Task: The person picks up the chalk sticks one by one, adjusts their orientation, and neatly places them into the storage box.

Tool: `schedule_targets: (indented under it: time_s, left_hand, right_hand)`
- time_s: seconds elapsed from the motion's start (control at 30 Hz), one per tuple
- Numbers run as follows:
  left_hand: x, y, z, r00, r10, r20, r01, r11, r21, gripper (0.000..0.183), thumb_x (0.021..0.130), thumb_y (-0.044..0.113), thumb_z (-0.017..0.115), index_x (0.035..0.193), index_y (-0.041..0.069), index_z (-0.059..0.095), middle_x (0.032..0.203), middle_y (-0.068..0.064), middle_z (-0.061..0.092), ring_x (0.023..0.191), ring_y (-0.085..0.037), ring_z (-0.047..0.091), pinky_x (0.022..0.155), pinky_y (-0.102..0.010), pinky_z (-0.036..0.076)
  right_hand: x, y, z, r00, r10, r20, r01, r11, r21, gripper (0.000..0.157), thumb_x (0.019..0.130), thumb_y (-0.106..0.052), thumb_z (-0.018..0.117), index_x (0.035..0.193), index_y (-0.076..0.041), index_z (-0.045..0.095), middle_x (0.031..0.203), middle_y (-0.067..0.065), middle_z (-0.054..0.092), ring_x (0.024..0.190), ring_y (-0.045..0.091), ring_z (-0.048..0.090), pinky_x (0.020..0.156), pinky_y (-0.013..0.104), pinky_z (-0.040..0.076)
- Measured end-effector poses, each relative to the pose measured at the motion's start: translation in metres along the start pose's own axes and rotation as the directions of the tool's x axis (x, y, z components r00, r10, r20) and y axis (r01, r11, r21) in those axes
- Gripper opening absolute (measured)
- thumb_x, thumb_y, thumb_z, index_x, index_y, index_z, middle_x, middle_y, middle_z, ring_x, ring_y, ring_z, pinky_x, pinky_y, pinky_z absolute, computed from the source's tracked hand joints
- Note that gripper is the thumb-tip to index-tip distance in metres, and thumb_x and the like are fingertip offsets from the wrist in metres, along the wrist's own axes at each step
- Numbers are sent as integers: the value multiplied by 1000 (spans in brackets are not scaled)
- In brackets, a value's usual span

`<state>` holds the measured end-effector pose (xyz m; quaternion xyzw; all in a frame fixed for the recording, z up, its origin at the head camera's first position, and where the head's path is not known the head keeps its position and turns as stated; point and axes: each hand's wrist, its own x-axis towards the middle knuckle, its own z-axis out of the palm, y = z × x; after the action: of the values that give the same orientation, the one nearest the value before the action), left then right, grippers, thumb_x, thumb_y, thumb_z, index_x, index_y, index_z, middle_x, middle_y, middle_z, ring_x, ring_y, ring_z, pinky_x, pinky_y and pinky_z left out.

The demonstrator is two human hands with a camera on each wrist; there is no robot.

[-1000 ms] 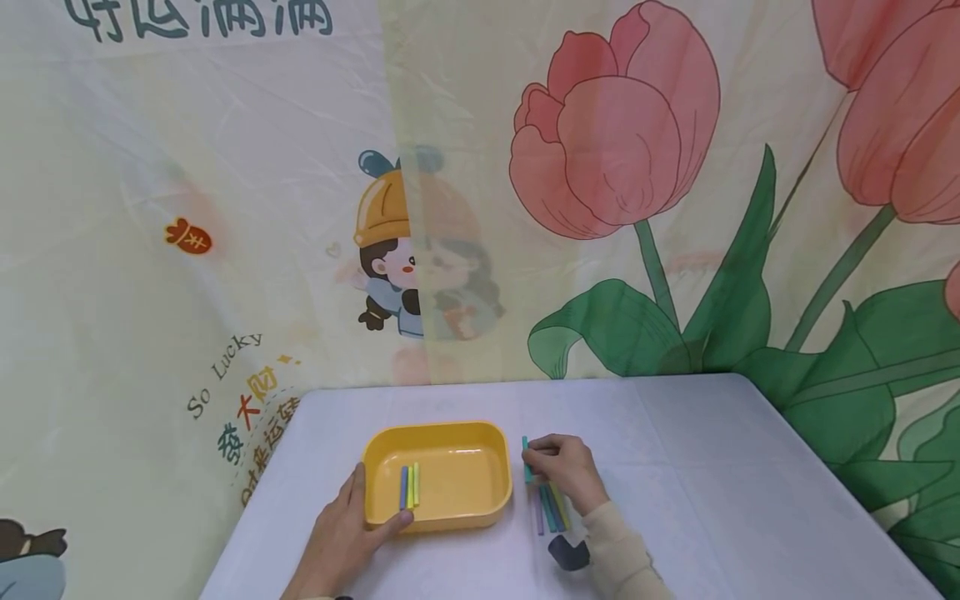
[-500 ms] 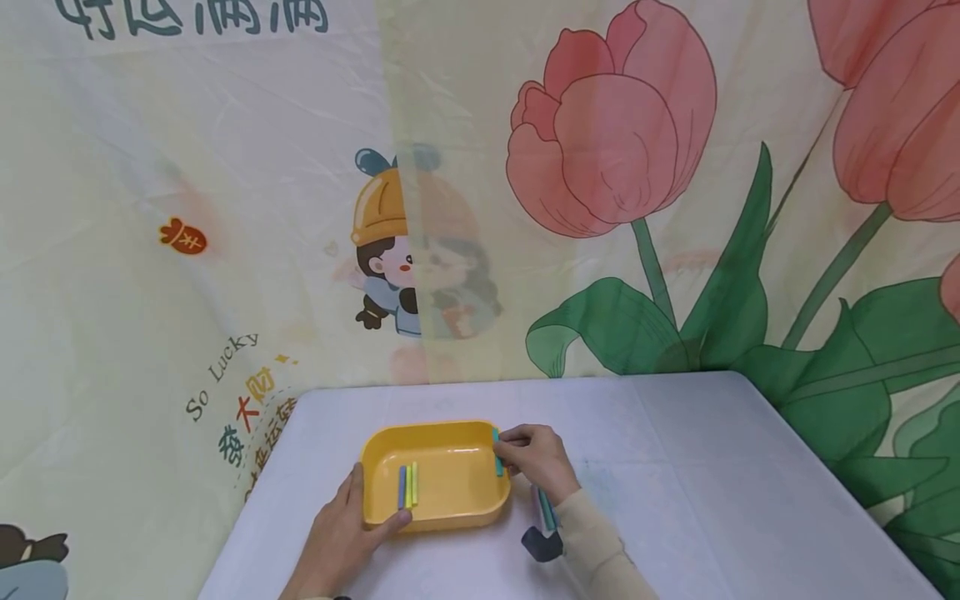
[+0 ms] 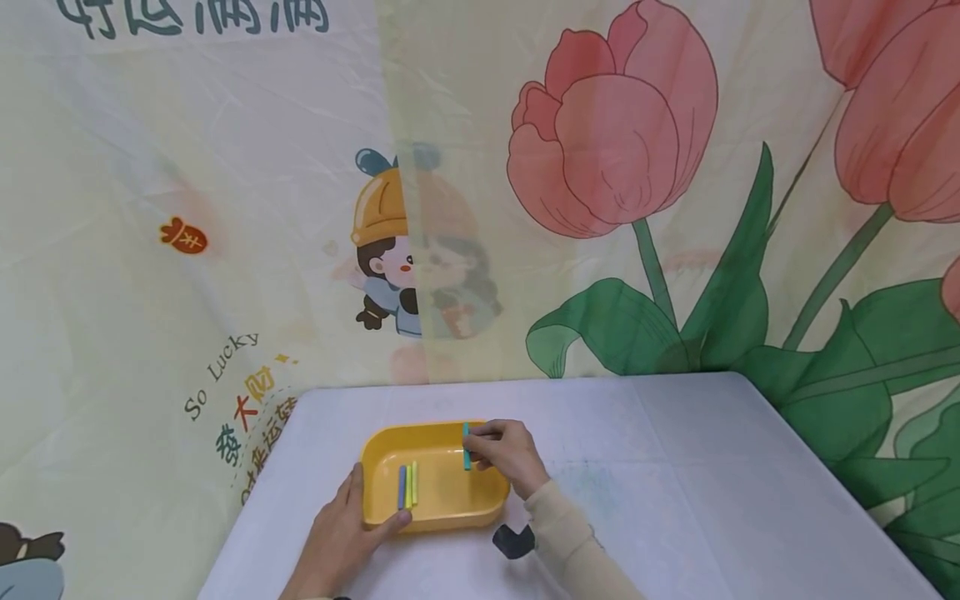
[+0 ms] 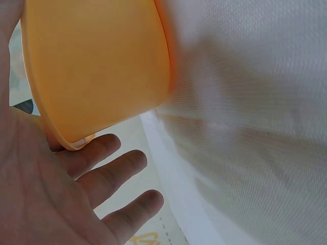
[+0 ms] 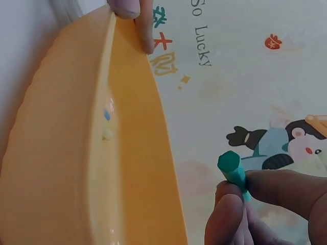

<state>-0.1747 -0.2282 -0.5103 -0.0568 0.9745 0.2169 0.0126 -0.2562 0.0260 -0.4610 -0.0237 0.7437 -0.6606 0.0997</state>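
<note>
My left hand [image 3: 341, 529] holds the left end of a yellow tray [image 3: 450, 527], thumb over the near rim and fingers along the outside wall. In the left wrist view the tray's wall [image 4: 102, 66] sits against that hand [image 4: 46, 189]. Between thumb and fingers, my right hand [image 3: 510, 454] pinches a teal chalk stick [image 3: 467, 458] above the tray's right half. The right wrist view shows the stick's many-sided end [image 5: 230, 162] clear of the tray. Inside the tray, a blue chalk stick [image 3: 402, 487] lies beside two yellow ones [image 3: 415, 483].
A white cloth [image 3: 675, 475] covers the table, with a faint blue-green smudge [image 3: 596, 483] right of the tray. A black piece [image 3: 513, 542] sits at the right wrist. Behind the table hangs a printed curtain [image 3: 465, 358].
My right hand has carried the teal chalk stick leftward, from beside the tray to above it. The chalk sticks on the table are now hidden behind the right arm. My left hand stays put.
</note>
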Motion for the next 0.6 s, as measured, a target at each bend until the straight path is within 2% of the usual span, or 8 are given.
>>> schedule_targets:
  time_s: [0.27, 0.47, 0.6]
  left_hand:
    - [0, 0, 0, 1000, 16, -24, -16, 1000, 12, 126, 67, 86, 43, 147, -4, 4, 148, -29, 19, 125, -51, 34, 102, -61, 32]
    - [-1, -1, 0, 999, 28, -26, -28, 1000, 5, 125, 68, 85, 44, 147, -4, 4, 148, -28, 20, 125, -50, 35, 101, -60, 33]
    - [-1, -1, 1, 1000, 6, -11, -6, 1000, 6, 126, 68, 86, 43, 147, -4, 5, 148, -29, 20, 124, -51, 35, 101, -61, 32]
  right_hand:
    - [7, -4, 21, 998, -52, 26, 51, 999, 18, 30, 78, -26, 75, 97, -4, 67, 83, 7, 68, 69, 19, 66, 62, 31, 58]
    - [10, 8, 37, 999, -30, 42, 29, 999, 30, 27, 79, -21, 75, 96, -2, 67, 80, 7, 69, 68, 18, 66, 61, 31, 58]
    - [11, 15, 47, 1000, -5, 28, 4, 1000, 17, 22, 79, -18, 74, 94, -3, 68, 78, 6, 68, 66, 18, 66, 60, 31, 58]
